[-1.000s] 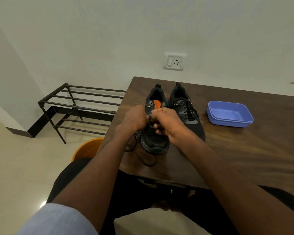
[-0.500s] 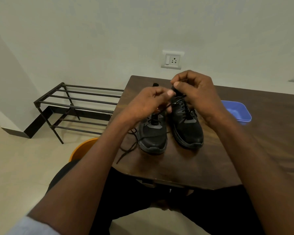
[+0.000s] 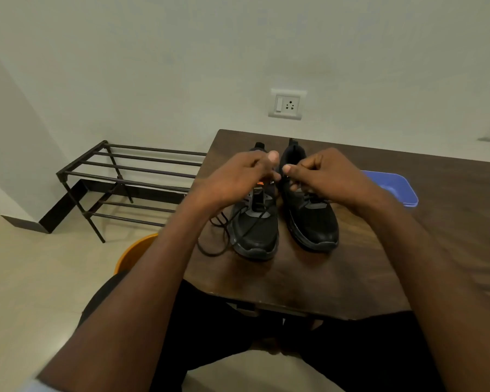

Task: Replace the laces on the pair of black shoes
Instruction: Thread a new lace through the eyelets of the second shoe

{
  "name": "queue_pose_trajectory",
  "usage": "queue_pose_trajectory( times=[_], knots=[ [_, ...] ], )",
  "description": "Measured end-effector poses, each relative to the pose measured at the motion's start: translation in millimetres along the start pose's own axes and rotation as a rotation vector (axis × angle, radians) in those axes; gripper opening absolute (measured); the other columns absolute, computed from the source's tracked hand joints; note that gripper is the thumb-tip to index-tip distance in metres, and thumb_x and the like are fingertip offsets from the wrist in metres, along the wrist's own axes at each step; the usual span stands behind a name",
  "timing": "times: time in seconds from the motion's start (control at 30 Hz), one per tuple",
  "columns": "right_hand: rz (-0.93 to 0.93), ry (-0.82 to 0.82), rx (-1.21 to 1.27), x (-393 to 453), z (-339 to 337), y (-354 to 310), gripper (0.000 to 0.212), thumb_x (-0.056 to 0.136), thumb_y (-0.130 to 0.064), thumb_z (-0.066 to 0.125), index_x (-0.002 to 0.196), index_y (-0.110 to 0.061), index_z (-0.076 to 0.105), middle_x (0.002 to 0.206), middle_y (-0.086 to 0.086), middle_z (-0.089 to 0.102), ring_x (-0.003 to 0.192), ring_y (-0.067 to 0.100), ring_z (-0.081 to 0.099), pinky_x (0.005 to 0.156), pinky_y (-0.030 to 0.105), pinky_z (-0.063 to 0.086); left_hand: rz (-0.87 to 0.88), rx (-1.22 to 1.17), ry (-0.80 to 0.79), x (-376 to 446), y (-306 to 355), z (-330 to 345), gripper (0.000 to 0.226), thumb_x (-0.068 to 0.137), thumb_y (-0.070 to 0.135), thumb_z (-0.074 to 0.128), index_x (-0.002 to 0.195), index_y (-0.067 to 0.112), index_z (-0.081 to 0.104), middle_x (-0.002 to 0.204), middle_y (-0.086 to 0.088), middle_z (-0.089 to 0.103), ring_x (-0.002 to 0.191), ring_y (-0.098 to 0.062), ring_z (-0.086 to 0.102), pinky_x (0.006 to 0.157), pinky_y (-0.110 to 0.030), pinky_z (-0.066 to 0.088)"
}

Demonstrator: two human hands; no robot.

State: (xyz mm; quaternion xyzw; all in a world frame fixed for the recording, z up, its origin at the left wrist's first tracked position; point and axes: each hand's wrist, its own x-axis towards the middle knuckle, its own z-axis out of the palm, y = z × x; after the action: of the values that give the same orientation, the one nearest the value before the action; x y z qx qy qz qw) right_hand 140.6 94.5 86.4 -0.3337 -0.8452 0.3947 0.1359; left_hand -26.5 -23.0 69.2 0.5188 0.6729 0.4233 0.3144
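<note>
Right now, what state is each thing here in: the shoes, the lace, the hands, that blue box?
Left shoe: upright on the table, lace loosened, partly pulled out.
Right shoe: upright beside it, laced.
Loose lace: trailing off the left shoe onto the table.
Left hand: fingers curled, pinching; what it grips is too small to tell.
Right hand: fingers curled, pinching likewise.
Blue box: lying flat, partly hidden.
Shoe rack: nothing on it.

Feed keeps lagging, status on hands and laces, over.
Left hand and right hand curled above shoes, lace grip unclear. Left shoe lace loose on table. Nothing blocking.
</note>
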Motion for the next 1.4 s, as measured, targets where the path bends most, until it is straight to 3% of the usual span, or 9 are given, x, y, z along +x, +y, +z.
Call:
queue_pose_trajectory(
  times=[0.2,0.33,0.53,0.73,0.9,1.0,1.17,1.27,1.4],
  knots=[
    [-0.008,0.067,0.181,0,-5,3,0.022,0.096,-0.036,0.071,0.087,-0.017,0.078,0.054,-0.018,0.061,0.050,-0.004,0.052,0.051,0.011,0.040,-0.025,-0.028,-0.108,-2,-9,-7,0.012,0.097,0.023,0.070,0.103,0.015,0.077,0.076,-0.008,0.074,0.079,-0.018,0.073,0.094,-0.040,0.056],
    [0.045,0.109,0.150,2,-18,18,0.011,0.094,-0.029,0.074,0.086,-0.023,0.078,0.061,-0.022,0.067,0.054,-0.010,0.056,0.051,0.011,0.039,-0.107,0.395,0.049,-3,-20,-21,0.014,0.096,0.020,0.071,0.084,0.014,0.075,0.078,0.001,0.072,0.078,-0.008,0.068,0.093,-0.039,0.055],
    [0.052,-0.095,0.128,3,-4,12,0.024,0.102,-0.016,0.062,0.101,-0.030,0.082,0.076,-0.004,0.070,0.067,0.010,0.051,0.061,0.024,0.040,-0.009,0.154,-0.058,0,-8,-2,0.032,0.094,0.029,0.075,0.124,0.019,0.069,0.110,0.004,0.075,0.101,-0.007,0.071,0.094,-0.027,0.057],
    [0.030,0.089,0.245,5,3,9,0.012,0.095,-0.015,0.072,0.101,-0.023,0.079,0.092,0.002,0.079,0.068,0.008,0.059,0.058,0.021,0.047,-0.019,0.223,0.011,3,-20,-7,0.008,0.096,0.019,0.071,0.095,0.015,0.078,0.075,-0.003,0.077,0.079,-0.016,0.076,0.090,-0.039,0.060],
    [0.094,0.141,0.209,11,2,20,0.021,0.100,-0.006,0.064,0.100,-0.021,0.078,0.094,0.000,0.079,0.071,0.005,0.063,0.056,0.017,0.050,-0.084,0.264,-0.016,6,-29,-12,0.007,0.090,0.027,0.078,0.092,0.020,0.080,0.088,0.003,0.078,0.089,-0.013,0.073,0.091,-0.040,0.059],
    [0.021,-0.003,0.156,10,13,13,0.017,0.099,-0.006,0.064,0.104,-0.018,0.077,0.088,0.001,0.079,0.073,0.011,0.070,0.060,0.020,0.055,-0.057,0.116,0.014,8,-23,-2,0.014,0.096,0.026,0.071,0.098,0.013,0.078,0.090,-0.003,0.079,0.090,-0.018,0.075,0.077,-0.030,0.059],
    [-0.033,0.199,0.207,16,35,11,0.002,0.091,-0.013,0.077,0.092,-0.014,0.076,0.078,0.001,0.078,0.068,0.011,0.073,0.058,0.018,0.055,-0.145,-0.124,0.042,9,-23,6,0.012,0.102,0.008,0.061,0.101,0.001,0.071,0.087,-0.018,0.076,0.076,-0.027,0.075,0.050,-0.021,0.052],
    [-0.054,0.250,0.160,24,46,16,0.013,0.097,-0.010,0.068,0.100,-0.020,0.076,0.087,-0.002,0.077,0.074,0.006,0.070,0.063,0.015,0.052,-0.171,-0.063,0.111,13,-32,5,0.012,0.100,0.012,0.066,0.097,0.006,0.075,0.076,-0.011,0.072,0.061,-0.015,0.066,0.054,-0.023,0.052],
    [-0.132,0.092,-0.377,43,60,33,0.065,0.091,0.003,0.061,0.143,-0.036,0.056,0.119,0.003,0.054,0.101,0.020,0.057,0.082,0.032,0.049,-0.154,0.241,0.318,21,-54,9,0.012,0.094,0.017,0.072,0.086,0.014,0.081,0.082,0.003,0.075,0.076,-0.008,0.070,0.066,-0.022,0.055]
  ],
)
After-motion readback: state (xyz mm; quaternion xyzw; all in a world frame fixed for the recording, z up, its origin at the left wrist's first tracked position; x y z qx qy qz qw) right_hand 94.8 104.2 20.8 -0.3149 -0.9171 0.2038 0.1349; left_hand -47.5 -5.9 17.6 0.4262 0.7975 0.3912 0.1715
